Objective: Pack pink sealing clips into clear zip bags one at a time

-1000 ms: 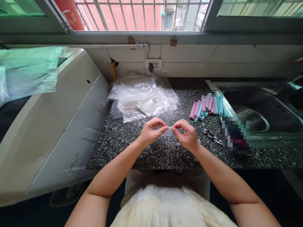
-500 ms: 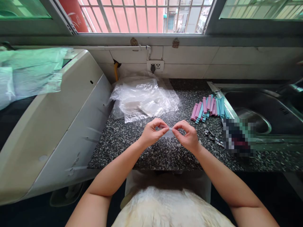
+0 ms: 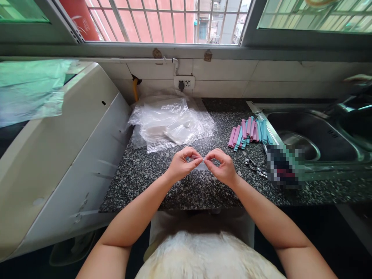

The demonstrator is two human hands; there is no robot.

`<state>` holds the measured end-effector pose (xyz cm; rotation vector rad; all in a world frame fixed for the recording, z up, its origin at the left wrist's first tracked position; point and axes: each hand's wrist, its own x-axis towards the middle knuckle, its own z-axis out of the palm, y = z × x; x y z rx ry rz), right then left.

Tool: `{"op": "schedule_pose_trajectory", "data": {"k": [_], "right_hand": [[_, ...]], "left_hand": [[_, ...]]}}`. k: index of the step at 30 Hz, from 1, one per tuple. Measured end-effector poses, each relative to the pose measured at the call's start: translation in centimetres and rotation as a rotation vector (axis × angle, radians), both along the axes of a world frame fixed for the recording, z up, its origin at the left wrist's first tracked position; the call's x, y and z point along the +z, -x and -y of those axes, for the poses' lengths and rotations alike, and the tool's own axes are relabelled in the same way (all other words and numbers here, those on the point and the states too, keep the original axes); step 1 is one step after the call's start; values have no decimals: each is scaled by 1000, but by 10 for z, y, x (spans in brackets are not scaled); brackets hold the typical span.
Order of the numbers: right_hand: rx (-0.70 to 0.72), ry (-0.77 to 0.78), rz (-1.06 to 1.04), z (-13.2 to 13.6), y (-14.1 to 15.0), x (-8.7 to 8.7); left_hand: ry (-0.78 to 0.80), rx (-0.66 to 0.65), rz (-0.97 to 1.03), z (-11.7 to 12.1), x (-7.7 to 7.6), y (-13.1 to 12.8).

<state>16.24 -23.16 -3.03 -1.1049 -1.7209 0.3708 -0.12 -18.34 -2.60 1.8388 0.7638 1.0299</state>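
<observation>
1. Pinching small clear plastic piece [image 3: 201, 166] narrowly in left hand [image 3: 183, 163] and right hand [image 3: 221, 164], between counter's [image 3: 186, 195] front edge and clear plastic bags [image 3: 171, 122].
2. Could slip or crease if tugged unevenly.
3. Could scatter toward sink [image 3: 271, 130] if brushed by right hand: pink and blue clips [image 3: 249, 128].

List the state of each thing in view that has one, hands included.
Left hand: pinching
Right hand: pinching
Small clear plastic piece: held at its upper edge by both hands
Clear plastic bags: loosely piled
Pink and blue clips: heaped
Black plug: inserted in wall socket
Sliding window: open in the middle
</observation>
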Motion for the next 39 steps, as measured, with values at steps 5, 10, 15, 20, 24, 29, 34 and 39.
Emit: {"op": "schedule_pose_trajectory", "data": {"k": [5,10,15,20,24,29,34,39], "right_hand": [[-28,9,-20,0,-2,1],[-42,13,-31,0,-3,1],[-52,9,-24,0,-3,1],[-88,8,-31,-3,-4,0],[-105,21,-28,-7,-4,1],[-93,80,-70,-7,-4,9],[-87,141,-92,-5,-2,18],[-127,208,-119,-21,-23,28]], "left_hand": [[45,20,21,-1,3,3],[41,33,25,-1,4,5],[42,48,36,-2,4,5],[100,84,72,-2,4,6],[126,100,91,-3,2,6],[156,84,144,-4,-1,6],[139,108,183,-3,0,6],[125,112,237,-3,0,9]]}}
